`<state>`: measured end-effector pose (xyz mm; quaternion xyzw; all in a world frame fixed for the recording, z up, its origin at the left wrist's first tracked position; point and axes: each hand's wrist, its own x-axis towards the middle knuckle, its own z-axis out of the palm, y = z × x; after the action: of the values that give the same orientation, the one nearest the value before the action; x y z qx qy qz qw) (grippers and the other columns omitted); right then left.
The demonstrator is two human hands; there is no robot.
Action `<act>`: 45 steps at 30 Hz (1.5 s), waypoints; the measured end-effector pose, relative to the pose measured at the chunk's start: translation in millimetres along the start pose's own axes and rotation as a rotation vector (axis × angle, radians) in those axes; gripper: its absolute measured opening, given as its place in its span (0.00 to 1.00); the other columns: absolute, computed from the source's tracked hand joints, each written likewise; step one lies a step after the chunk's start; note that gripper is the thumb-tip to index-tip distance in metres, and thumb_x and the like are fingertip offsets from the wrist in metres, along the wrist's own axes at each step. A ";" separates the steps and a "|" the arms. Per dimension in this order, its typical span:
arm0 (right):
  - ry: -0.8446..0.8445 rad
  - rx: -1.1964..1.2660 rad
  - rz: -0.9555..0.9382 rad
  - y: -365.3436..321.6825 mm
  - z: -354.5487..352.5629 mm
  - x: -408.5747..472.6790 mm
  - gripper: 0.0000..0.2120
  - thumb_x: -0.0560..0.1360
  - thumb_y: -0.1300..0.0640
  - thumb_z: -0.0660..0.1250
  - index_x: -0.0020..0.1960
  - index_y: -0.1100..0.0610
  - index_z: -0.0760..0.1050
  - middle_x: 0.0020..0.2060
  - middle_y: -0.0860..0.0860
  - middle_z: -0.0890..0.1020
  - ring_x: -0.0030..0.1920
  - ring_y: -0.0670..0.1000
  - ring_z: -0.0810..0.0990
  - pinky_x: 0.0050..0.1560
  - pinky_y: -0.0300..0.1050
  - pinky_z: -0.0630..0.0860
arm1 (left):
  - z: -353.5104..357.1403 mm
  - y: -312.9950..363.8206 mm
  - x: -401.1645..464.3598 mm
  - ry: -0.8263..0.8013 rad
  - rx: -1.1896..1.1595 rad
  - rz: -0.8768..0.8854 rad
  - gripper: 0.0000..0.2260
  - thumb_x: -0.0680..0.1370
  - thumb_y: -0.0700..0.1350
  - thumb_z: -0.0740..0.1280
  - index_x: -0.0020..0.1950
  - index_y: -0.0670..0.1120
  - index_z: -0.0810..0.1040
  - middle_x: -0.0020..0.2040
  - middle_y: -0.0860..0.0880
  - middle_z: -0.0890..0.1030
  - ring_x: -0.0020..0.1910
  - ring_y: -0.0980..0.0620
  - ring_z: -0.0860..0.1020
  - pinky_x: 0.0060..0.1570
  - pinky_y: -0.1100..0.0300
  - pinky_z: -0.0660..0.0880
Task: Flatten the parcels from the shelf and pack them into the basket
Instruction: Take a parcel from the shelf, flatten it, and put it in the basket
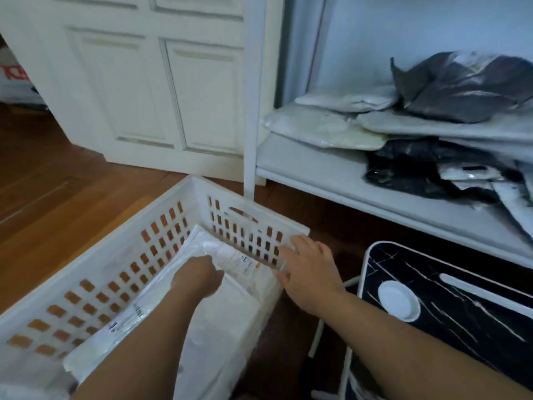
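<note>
A white slotted basket (173, 215) sits on the wooden floor and holds flat white parcels (230, 307). My left hand (199, 277) reaches down inside it, fingers curled onto the top white parcel (239, 262) with a printed label; the fingertips are hidden. Over the basket's right rim my right hand (310, 274) rests with fingers spread, holding nothing. On the white shelf (317, 171) at right lie several more parcels: grey and white ones (323, 129), a dark grey one (461, 90) on top, and black ones (409, 166) lower down.
A white panelled door (161, 90) stands behind the basket. A white shelf post (253, 111) rises by the basket's far corner. A black marbled folding table (461, 301) with a white round recess lies low at right. Wooden floor (57, 183) spreads to the left.
</note>
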<state>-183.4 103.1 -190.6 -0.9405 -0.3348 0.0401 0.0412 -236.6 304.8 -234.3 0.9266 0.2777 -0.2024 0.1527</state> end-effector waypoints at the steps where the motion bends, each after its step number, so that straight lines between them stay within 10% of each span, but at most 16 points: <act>1: 0.052 -0.006 0.043 17.2 -14.7 -9.0 0.23 0.81 0.44 0.54 0.74 0.51 0.61 0.75 0.51 0.60 0.76 0.52 0.52 0.74 0.51 0.49 | -18.3 26.8 -3.5 0.075 -0.004 0.067 0.22 0.82 0.52 0.57 0.73 0.44 0.66 0.69 0.45 0.72 0.67 0.47 0.72 0.65 0.55 0.70; 5: 0.109 -0.051 0.231 85.7 -56.4 -44.1 0.26 0.81 0.43 0.53 0.76 0.51 0.59 0.78 0.52 0.54 0.78 0.52 0.48 0.74 0.52 0.47 | -70.0 124.7 -37.7 0.272 -0.091 0.343 0.19 0.81 0.52 0.59 0.69 0.44 0.71 0.66 0.44 0.74 0.65 0.46 0.72 0.61 0.54 0.69; 9: 0.324 -0.108 0.361 153.0 -84.0 -90.5 0.21 0.71 0.42 0.62 0.54 0.53 0.82 0.59 0.57 0.81 0.60 0.58 0.79 0.54 0.57 0.77 | -85.3 206.2 -70.7 0.308 -0.096 0.551 0.20 0.80 0.53 0.61 0.69 0.46 0.72 0.67 0.47 0.73 0.66 0.49 0.71 0.64 0.58 0.66; 15: 0.422 -0.228 0.600 246.9 -116.6 -163.1 0.19 0.61 0.43 0.77 0.45 0.55 0.84 0.50 0.57 0.83 0.50 0.59 0.83 0.41 0.54 0.81 | -89.8 327.7 -115.4 0.296 0.026 0.842 0.21 0.81 0.53 0.59 0.73 0.49 0.67 0.74 0.49 0.63 0.71 0.52 0.65 0.67 0.61 0.62; 27: 0.361 -0.210 0.722 331.8 -117.3 -182.1 0.27 0.53 0.40 0.81 0.46 0.53 0.84 0.54 0.59 0.83 0.53 0.59 0.83 0.40 0.54 0.81 | -102.4 467.3 -95.8 0.413 0.387 0.789 0.20 0.80 0.55 0.56 0.73 0.60 0.64 0.78 0.48 0.38 0.76 0.39 0.43 0.72 0.43 0.51; 32: 0.404 -0.191 0.708 342.7 -104.1 -189.4 0.25 0.56 0.38 0.77 0.47 0.52 0.84 0.54 0.57 0.83 0.52 0.57 0.83 0.39 0.51 0.82 | -107.7 494.7 -89.7 0.382 0.375 0.809 0.21 0.82 0.51 0.56 0.73 0.45 0.64 0.77 0.47 0.58 0.74 0.45 0.57 0.69 0.49 0.58; 38: 0.407 -0.117 0.744 346.8 -112.8 -207.6 0.32 0.59 0.38 0.78 0.56 0.55 0.81 0.60 0.60 0.79 0.57 0.59 0.81 0.43 0.54 0.81 | -155.6 502.7 -126.2 0.407 -0.452 1.026 0.13 0.82 0.47 0.60 0.62 0.45 0.79 0.54 0.46 0.81 0.54 0.48 0.76 0.51 0.59 0.69; 42: 0.411 0.159 0.810 336.9 -139.8 -219.5 0.32 0.80 0.39 0.54 0.78 0.52 0.51 0.78 0.52 0.48 0.77 0.54 0.49 0.71 0.50 0.60 | -193.7 503.4 -176.5 0.132 -1.032 1.141 0.07 0.79 0.45 0.65 0.51 0.49 0.83 0.44 0.55 0.84 0.45 0.57 0.81 0.50 0.61 0.77; 45: 0.492 0.359 0.854 328.8 -154.7 -229.1 0.37 0.78 0.37 0.56 0.78 0.54 0.46 0.78 0.52 0.48 0.77 0.53 0.49 0.73 0.49 0.57 | -212.3 493.3 -218.4 -0.069 -1.280 1.189 0.11 0.79 0.40 0.65 0.40 0.44 0.85 0.42 0.52 0.85 0.44 0.54 0.82 0.51 0.54 0.80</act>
<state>-138.5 -303.8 -60.3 -0.9529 0.1103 -0.1122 0.2593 -57.5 -104.3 135.3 0.6474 -0.1961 0.0777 0.7324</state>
